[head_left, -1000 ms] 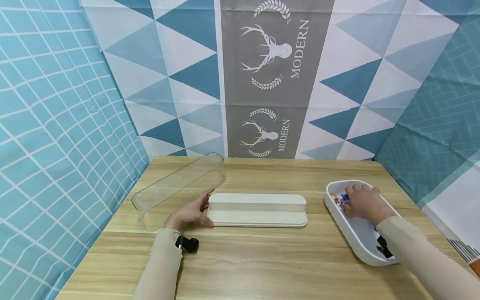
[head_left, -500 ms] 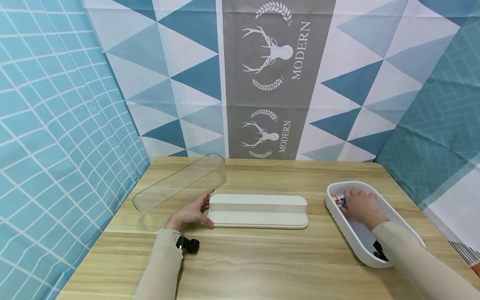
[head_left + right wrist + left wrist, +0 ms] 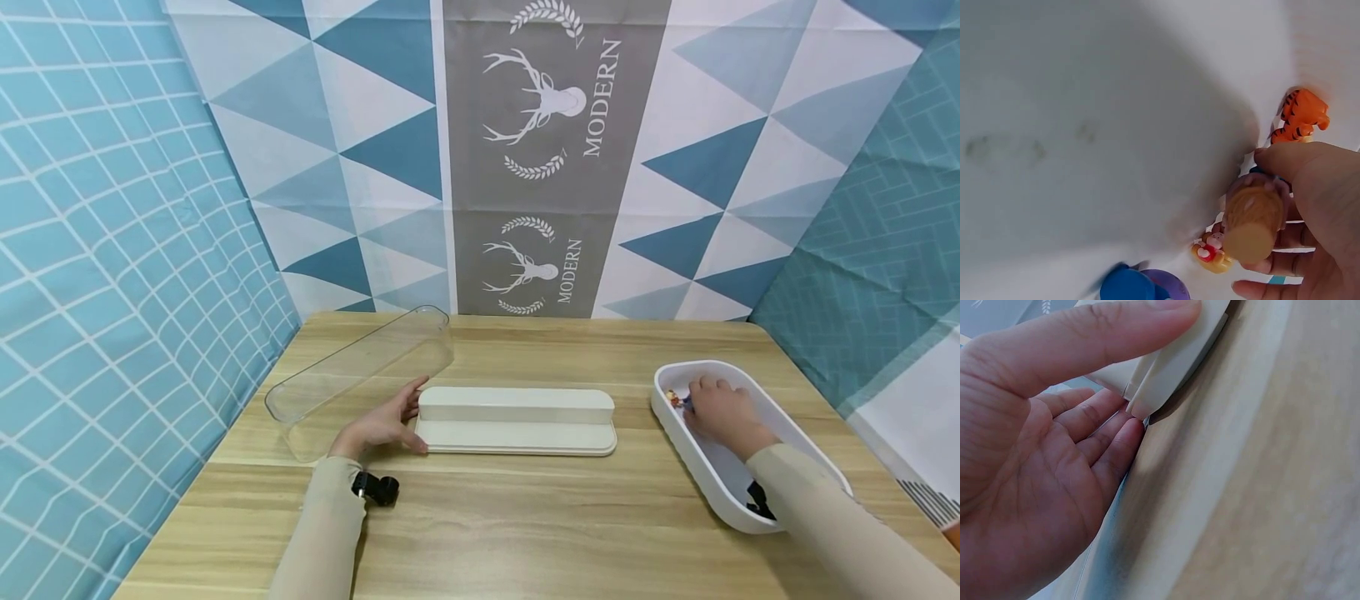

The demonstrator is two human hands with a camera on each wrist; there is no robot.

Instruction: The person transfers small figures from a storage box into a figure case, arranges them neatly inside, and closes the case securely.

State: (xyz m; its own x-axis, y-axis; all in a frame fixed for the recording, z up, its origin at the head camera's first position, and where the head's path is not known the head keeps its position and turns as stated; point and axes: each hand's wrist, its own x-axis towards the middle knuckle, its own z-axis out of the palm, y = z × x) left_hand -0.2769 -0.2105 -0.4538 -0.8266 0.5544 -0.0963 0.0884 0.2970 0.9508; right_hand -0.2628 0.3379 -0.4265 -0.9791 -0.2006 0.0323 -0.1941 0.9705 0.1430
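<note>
In the head view my left hand (image 3: pixel 378 423) holds the left end of a long cream stepped stand (image 3: pixel 517 421), thumb at its front corner and fingers behind. The left wrist view shows fingertips at the end of this stand (image 3: pixel 1166 381). My right hand (image 3: pixel 723 412) reaches into a white tray (image 3: pixel 692 460). Seen from the right wrist, its thumb and fingers grip a small figurine (image 3: pixel 1252 215) with a tan cone-like base facing the camera; its upper part is mostly hidden. Near it lie an orange black-striped tiger figurine (image 3: pixel 1305 112) and a yellow-and-red figurine (image 3: pixel 1215 255).
A blue-and-purple figurine (image 3: pixel 1125 286) shows at the bottom of the right wrist view. A clear long box (image 3: pixel 352 371) stands behind my left hand on the wooden table (image 3: pixel 510 525). Patterned cloth (image 3: pixel 360 158) hangs behind the table and along both sides.
My right hand has shifted slightly inside the tray, with its forearm swinging a little, and less of the blue item by its fingers shows. My left hand and the stand stay put.
</note>
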